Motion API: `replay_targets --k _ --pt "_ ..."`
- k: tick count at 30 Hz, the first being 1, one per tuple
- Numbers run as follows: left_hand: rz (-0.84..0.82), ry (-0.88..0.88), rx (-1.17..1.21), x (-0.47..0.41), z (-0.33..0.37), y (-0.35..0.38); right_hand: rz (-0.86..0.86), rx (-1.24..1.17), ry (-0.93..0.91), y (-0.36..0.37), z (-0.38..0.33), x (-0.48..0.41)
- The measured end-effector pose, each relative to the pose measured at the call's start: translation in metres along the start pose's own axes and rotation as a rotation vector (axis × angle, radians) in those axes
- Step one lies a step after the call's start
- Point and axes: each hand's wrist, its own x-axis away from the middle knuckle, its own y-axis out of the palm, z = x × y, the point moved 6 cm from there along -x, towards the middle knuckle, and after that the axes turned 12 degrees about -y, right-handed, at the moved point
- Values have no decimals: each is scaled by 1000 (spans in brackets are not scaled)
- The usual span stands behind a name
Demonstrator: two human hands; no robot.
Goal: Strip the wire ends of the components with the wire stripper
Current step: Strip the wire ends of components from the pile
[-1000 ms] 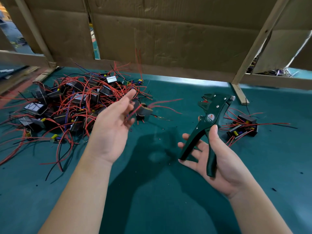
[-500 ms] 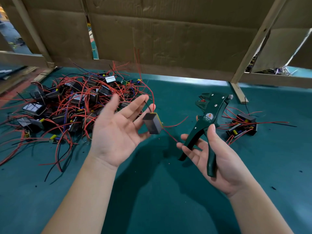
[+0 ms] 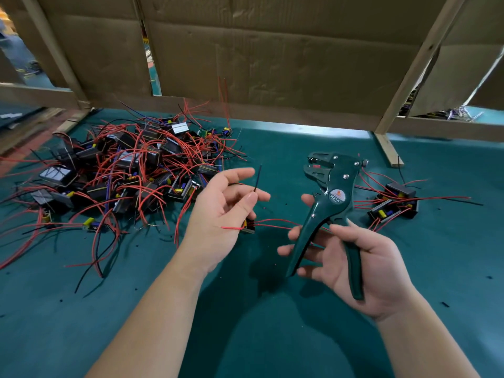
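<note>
Above the mat (image 3: 272,336), the left hand (image 3: 215,214) now pinches a black wire (image 3: 257,177) upright between thumb and finger, its component (image 3: 248,226) dropped low by the palm instead of at the fingertips; the right hand (image 3: 362,266) grips the stripper (image 3: 331,197), handles spread, jaws near the wire, so feeding looks next. Its label (image 3: 336,195) reads roughly "W01A". The pile (image 3: 131,170) lies left.
</note>
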Motion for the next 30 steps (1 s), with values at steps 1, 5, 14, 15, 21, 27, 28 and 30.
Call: replay_targets --k 1,5,14,15,21,27,28,30 --pt "-2 1 -19 0 -1 0 -20 3 -2 2 -1 1" --pt "18 -29 29 0 -3 0 -105 -18 0 10 -2 2" --pt "-422 -429 557 6 -14 17 -44 -134 -20 2 -14 2" --pt "-482 -430 665 6 -13 16 -30 -137 -39 -1 -19 3" --pt "-418 -453 908 -8 -20 -1 95 -193 -186 -17 -44 7" --pt "-266 -282 460 0 -13 3 133 -109 -189 -26 -44 6" --pt "-256 -263 389 1 -10 7 134 -80 -167 -26 -42 5" --pt "-244 -237 281 4 -7 11 123 -17 -107 -28 -36 4"
